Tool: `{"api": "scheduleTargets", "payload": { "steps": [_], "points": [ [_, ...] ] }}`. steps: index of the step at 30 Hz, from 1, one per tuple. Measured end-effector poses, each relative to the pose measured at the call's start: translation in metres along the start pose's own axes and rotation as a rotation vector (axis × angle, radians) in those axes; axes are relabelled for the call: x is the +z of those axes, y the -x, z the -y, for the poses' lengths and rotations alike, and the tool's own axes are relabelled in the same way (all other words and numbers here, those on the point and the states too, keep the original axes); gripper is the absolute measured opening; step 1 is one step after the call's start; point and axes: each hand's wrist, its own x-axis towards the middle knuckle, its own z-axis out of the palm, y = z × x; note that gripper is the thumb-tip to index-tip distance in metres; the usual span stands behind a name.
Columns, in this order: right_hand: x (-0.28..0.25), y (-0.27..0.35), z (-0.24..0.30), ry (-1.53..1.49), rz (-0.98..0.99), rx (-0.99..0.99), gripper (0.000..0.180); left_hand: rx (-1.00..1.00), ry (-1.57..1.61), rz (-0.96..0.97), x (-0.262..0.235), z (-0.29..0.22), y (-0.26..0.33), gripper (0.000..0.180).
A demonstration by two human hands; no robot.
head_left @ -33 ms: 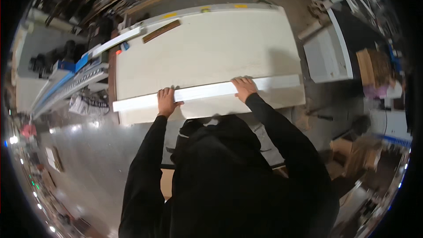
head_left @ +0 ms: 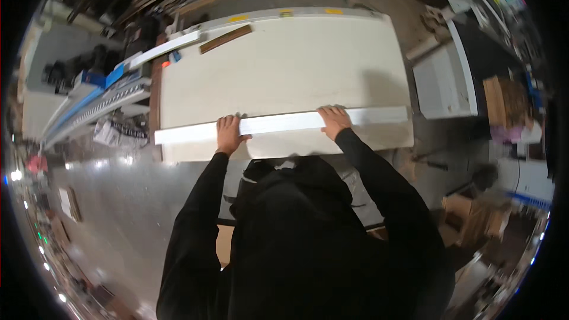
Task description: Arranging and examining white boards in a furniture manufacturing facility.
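A long, flat white strip (head_left: 281,122) lies across the near part of a cream-topped table (head_left: 284,71), roughly along its front edge. Toward the strip's left end, my left hand (head_left: 229,135) is closed over it, fingers on the far edge and thumb on the near side. My right hand (head_left: 335,120) grips the same strip right of its middle, its fingers likewise reaching over the far edge. The undersides of both hands are hidden. Beyond the hands, a narrow brown wooden piece (head_left: 226,40) rests near the table's far left.
A level-like metal bar (head_left: 308,13) with yellow marks runs along the table's far edge. At the far left corner lie another white strip (head_left: 166,47) and a small blue-and-orange object (head_left: 173,57). Long profiles (head_left: 98,106) stand left; a white open box (head_left: 441,86) and cardboard (head_left: 502,102) are right.
The whole view has tilted slightly, shifting the table and strip together. Both hands keep their places on the white strip.
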Motion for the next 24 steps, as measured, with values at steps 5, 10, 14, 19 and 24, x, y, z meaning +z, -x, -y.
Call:
{"api": "scheduleTargets", "payload": {
  "steps": [5,10,14,19,24],
  "points": [
    [0.012,0.000,-0.009,0.003,-0.060,0.032,0.074,0.034,-0.002,-0.018,-0.004,-0.008,-0.010,0.084],
    [0.012,-0.010,0.010,0.054,0.006,0.065,0.076,-0.021,0.026,-0.026,-0.002,0.005,0.000,0.084],
    [0.015,-0.024,0.038,0.251,0.092,0.172,0.086,0.005,0.046,-0.040,0.002,0.009,-0.001,0.085],
    [0.028,-0.052,0.112,0.090,0.039,0.048,0.102,-0.008,0.059,0.020,-0.001,0.011,0.001,0.088],
    [0.049,-0.070,0.138,0.103,-0.001,0.076,0.095,0.048,0.079,0.010,-0.001,0.013,-0.004,0.088]
  ]
}}
